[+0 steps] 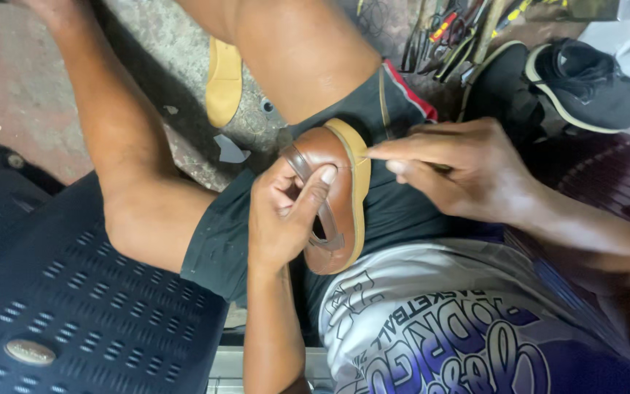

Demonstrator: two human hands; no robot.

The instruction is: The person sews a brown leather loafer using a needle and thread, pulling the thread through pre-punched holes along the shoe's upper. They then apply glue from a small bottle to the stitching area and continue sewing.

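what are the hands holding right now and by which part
The left hand grips the brown sandal by its strap; the right hand pinches something thin at its sole edge.

We see a sandal of smooth, slightly glossy brown leather with a matt tan sole edge, beside it matt dark cloth shorts, below it a perforated matt plastic seat.

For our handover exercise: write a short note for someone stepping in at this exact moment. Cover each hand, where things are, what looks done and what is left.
Left hand grips the brown sandal by its strap, held on the lap. Right hand pinches something thin at the tan sole edge; I cannot tell what. A second tan sole lies on the ground; hand tools and black shoes beyond the knee. The pictures do not show how much of the edge is done.
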